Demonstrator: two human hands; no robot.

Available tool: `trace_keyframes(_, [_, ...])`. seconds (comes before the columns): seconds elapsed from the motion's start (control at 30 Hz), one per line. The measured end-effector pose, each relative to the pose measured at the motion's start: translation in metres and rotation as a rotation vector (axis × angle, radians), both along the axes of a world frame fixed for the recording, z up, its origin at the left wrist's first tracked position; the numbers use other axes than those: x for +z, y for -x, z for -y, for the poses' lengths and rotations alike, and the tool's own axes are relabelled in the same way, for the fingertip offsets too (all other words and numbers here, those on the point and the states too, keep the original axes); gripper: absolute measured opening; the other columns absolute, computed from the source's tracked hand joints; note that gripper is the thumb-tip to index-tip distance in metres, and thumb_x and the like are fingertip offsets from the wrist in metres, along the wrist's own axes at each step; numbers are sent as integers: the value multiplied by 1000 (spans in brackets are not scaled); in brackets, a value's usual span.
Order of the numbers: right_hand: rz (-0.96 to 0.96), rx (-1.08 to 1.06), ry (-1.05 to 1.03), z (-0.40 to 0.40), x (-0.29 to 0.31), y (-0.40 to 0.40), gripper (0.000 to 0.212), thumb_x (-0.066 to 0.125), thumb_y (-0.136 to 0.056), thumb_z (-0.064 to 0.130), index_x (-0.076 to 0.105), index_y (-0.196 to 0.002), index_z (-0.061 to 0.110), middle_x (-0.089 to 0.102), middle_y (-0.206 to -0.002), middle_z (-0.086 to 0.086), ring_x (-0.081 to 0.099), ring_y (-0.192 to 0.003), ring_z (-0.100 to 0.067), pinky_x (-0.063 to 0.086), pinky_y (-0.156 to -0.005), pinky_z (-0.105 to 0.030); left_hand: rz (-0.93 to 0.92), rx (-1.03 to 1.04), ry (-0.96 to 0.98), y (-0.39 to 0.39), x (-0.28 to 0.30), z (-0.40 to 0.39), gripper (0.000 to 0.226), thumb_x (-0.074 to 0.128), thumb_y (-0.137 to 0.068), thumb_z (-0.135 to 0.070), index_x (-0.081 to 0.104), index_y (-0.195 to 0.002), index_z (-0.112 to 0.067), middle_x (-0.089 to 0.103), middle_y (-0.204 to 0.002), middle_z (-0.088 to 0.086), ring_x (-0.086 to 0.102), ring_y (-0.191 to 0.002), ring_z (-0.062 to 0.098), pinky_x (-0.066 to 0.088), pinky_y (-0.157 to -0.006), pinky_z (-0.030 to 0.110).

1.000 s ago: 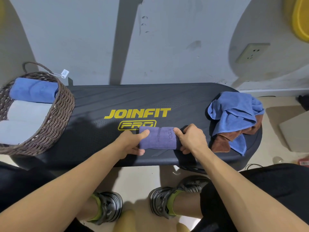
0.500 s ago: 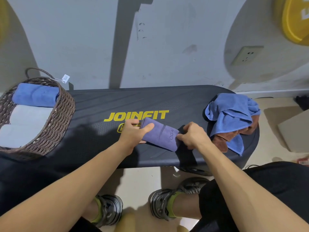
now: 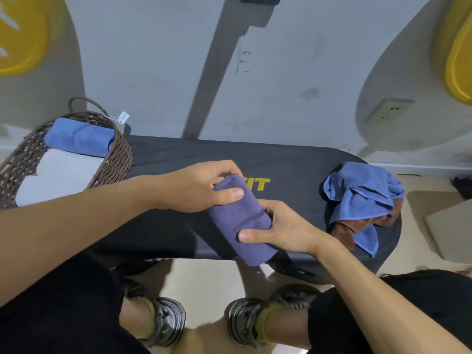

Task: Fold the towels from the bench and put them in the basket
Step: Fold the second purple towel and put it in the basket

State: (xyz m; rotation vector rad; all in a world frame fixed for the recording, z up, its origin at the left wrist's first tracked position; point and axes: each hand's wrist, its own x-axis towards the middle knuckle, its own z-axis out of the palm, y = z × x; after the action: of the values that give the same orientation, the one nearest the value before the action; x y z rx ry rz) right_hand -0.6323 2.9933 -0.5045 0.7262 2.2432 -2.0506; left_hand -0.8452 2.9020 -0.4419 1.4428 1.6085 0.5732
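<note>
A rolled purple towel (image 3: 238, 221) is lifted off the black bench (image 3: 293, 162), tilted with its far end up and to the left. My left hand (image 3: 201, 186) grips its upper end and my right hand (image 3: 278, 229) grips its middle from the right. A crumpled blue towel (image 3: 362, 192) lies on a brown towel (image 3: 344, 227) at the bench's right end. The woven basket (image 3: 120, 159) at the left end holds a rolled blue towel (image 3: 79, 136) and two pale grey rolled towels (image 3: 66, 166).
A grey wall with a socket (image 3: 389, 109) stands right behind the bench. Yellow shapes (image 3: 459, 60) hang at the upper corners. My knees and sandalled feet (image 3: 163, 320) are below the bench's front edge. A beige box (image 3: 452, 228) sits on the floor at right.
The purple towel has come up off the bench and swung from lying flat across to pointing away, shifting left toward the basket. Both hands moved with it. The camera tilted up.
</note>
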Motion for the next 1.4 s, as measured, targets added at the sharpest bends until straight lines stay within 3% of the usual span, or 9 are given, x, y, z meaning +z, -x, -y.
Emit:
trace_keyframes(0.1, [-57,10,-26,17,6,20,19,69,-90,37,69,-102,23,72,-93,4,67,-86,-7,52,-74,-21,27,18,17,29,5,15,10,57,-94,-48,59,-97,-39,66,-68,-14,57,-63,2,43,-62,18])
trace_keyframes(0.27, [-62,-1,-254,34,14,86,57,44,-95,59,60,-85,5,52,-71,8,45,-65,-6,38,-60,-20,72,87,-18,91,4,45,19,58,-89,-47,61,-99,-32,70,-78,18,58,-68,26,49,-69,41])
trace_keyframes(0.37, [-28,-29,-248,34,21,151,41,44,-101,44,55,-71,20,49,-64,9,42,-57,-10,37,-53,-17,-20,240,-73,148,0,58,12,58,-96,-41,61,-101,-31,54,-52,-5,44,-52,3,38,-58,25])
trace_keyframes(0.43, [7,-54,-131,34,23,199,33,47,-104,31,64,-86,11,54,-70,-4,47,-60,-15,42,-54,-20,-73,359,-103,188,1,67,9,55,-99,-33,61,-104,-29,48,-44,-17,45,-44,-1,33,-48,12])
trace_keyframes(0.53, [56,-120,7,39,23,267,24,55,-101,22,65,-112,3,61,-89,-15,56,-75,-21,55,-71,-37,-36,587,-160,241,-12,89,13,56,-100,-25,61,-111,-22,63,-64,-14,58,-64,2,46,-59,17])
trace_keyframes(0.7, [108,-302,6,63,14,358,20,74,-88,16,59,-100,8,66,-96,-15,64,-84,-26,56,-88,-57,-142,950,-169,306,-55,129,39,62,-92,-25,42,-62,-12,33,-60,5,33,-60,21,25,-54,29])
trace_keyframes(0.87, [177,-172,-478,88,-2,395,36,69,-90,27,52,-118,12,67,-111,-10,62,-103,-27,44,-80,-27,-193,1152,-159,325,-93,145,18,63,-92,-20,59,-82,-6,49,-69,10,44,-67,24,40,-65,33])
trace_keyframes(1.13, [61,240,-1146,96,-9,392,47,67,-87,51,63,-120,18,54,-119,-9,52,-108,-32,47,-90,-39,-280,1239,-61,334,-110,137,13,64,-89,-22,56,-98,-15,57,-91,2,52,-82,26,36,-71,29])
trace_keyframes(1.4, [168,487,-1140,103,-19,403,56,67,-90,39,50,-139,17,51,-126,-13,50,-114,-36,47,-94,-43,-486,1145,-92,335,-114,138,16,67,-86,-16,55,-89,-7,58,-84,12,53,-77,34,36,-67,32])
